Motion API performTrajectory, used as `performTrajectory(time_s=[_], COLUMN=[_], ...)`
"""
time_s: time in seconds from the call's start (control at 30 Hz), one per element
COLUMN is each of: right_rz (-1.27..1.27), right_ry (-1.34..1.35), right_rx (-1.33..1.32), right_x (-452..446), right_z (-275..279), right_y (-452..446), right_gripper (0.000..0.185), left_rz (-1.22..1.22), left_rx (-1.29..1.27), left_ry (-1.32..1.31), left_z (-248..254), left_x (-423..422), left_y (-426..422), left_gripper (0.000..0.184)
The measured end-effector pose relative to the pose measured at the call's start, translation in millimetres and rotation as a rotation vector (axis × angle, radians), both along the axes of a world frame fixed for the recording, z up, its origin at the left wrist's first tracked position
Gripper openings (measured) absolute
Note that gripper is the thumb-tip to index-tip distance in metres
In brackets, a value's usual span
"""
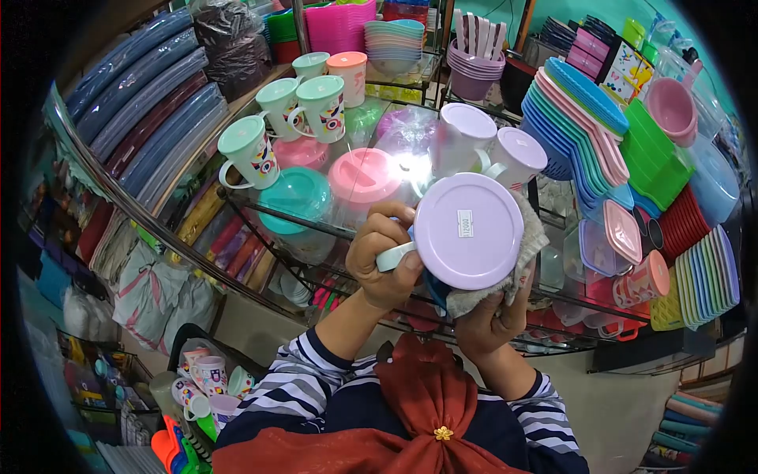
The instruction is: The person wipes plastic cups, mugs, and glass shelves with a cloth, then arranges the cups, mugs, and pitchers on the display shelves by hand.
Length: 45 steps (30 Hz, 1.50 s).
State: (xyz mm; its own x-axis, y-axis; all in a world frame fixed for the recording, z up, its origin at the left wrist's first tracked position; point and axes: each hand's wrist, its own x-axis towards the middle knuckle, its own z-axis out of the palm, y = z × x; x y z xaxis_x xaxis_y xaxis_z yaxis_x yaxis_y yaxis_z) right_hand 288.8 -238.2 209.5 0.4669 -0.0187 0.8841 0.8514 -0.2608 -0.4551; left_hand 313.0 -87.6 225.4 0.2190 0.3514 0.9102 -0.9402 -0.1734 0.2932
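A lidded mug (468, 261) is held up in front of me, its round lilac lid with a white price sticker turned toward my face. My left hand (380, 265) is closed around the white handle (395, 257). From the right and below, my right hand (496, 322) presses a grey cloth (535, 237) against the side of the mug. The mug's body is mostly hidden behind its lid. Just beyond it, two more mugs with lilac lids (467, 121) stand on the glass shelf.
Mugs with mint lids (320, 88) stand at the shelf's left, near a teal-lidded container (294, 197) and a pink-lidded one (365, 174). Stacked plastic baskets (580, 126) rise on the right. A dark metal rail (308, 220) edges the shelf. Lower left, a basket holds several mugs (209, 373).
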Motion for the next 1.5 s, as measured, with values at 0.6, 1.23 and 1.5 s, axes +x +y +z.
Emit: performTrajectory(time_s=[0.6, 1.23, 1.5], right_rz=[-0.127, -0.473, -0.318], right_ry=[-0.202, 0.095, 0.358], right_rx=[-0.215, -0.455, -0.572], right_x=[-6, 58, 71], right_z=[10, 26, 8], right_y=[-7, -48, -57], right_gripper=[0.045, 0.036, 0.028], left_rz=[0.032, 0.206, 0.176], left_rx=[0.053, 0.115, 0.086], left_ry=[-0.056, 0.042, 0.104], left_z=[5, -5, -17], left_x=[-5, 9, 16], left_y=[10, 37, 44], left_gripper=[0.023, 0.019, 0.019])
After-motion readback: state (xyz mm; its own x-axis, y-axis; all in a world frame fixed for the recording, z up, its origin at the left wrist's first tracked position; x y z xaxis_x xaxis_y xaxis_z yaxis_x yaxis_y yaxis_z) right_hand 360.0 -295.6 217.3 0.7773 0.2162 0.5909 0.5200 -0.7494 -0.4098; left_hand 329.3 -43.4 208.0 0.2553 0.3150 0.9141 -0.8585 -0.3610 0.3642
